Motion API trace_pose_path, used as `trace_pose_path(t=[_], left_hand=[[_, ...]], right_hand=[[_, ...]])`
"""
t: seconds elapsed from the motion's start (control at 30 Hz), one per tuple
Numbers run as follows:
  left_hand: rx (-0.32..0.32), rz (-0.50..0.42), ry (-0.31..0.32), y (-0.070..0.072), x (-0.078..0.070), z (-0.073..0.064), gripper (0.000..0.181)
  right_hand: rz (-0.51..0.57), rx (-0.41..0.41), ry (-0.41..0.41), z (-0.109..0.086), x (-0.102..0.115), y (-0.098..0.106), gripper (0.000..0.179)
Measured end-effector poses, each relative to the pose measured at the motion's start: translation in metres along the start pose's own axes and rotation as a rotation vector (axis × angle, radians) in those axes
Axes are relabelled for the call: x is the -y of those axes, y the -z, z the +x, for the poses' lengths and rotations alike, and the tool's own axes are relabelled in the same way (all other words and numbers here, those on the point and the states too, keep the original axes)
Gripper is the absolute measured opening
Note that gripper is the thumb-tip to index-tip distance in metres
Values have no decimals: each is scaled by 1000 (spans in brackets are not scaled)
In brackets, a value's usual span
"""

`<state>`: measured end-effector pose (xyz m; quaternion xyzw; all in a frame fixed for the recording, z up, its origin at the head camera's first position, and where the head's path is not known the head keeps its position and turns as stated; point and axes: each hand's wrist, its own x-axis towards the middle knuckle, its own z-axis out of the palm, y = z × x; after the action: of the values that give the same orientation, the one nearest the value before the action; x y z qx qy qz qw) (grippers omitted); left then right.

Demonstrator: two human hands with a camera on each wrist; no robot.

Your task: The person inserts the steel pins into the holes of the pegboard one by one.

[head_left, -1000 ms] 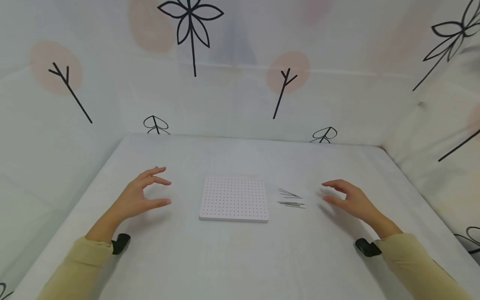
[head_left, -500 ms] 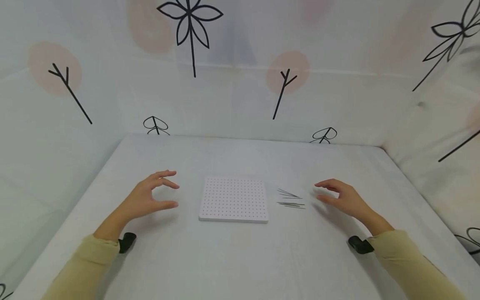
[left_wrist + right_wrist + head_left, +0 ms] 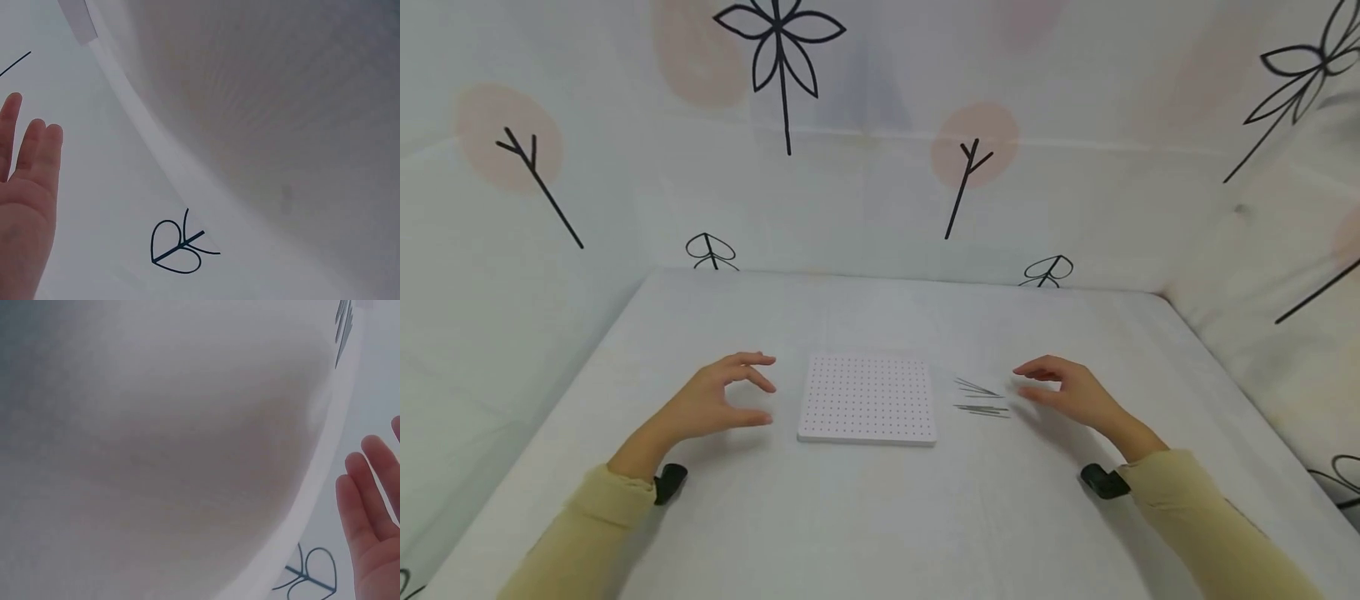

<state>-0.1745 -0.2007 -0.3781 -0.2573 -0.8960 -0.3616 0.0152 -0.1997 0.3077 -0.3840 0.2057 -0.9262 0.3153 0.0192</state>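
A white square board (image 3: 867,400) dotted with rows of small holes lies flat on the table. Just right of it, several thin dark needle-like rods (image 3: 981,410) lie in two loose groups; in the right wrist view the rods (image 3: 343,328) show at the top edge. My left hand (image 3: 711,402) hovers to the left of the board, thumb and fingers apart, holding nothing. Over on the right, my right hand (image 3: 1071,394) is in the air close to the rods' right ends, its fingers relaxed and bent a little, with nothing in it.
A white cloth covers the table (image 3: 880,517). Behind it and at both sides hang pale cloth walls (image 3: 865,208) printed with black plant drawings and pink spots. A black wrist camera (image 3: 1105,481) sits below the right hand.
Both hands have moved inward: the left one to the right, nearer the board, and the right one to the left, nearer the rods. The board and rods stay where they were.
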Motion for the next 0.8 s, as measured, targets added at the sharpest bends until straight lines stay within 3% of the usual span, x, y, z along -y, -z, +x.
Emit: trace_pose_path(t=[0.37,0.8], left_hand=[[80,-47,-44,-7,-4,5,26],[191,-65,-38,-15,-10,13,20]], right_hand=[[21,45,-18,9,4,-9,28],[38,102,-2,22,9,-15,24]])
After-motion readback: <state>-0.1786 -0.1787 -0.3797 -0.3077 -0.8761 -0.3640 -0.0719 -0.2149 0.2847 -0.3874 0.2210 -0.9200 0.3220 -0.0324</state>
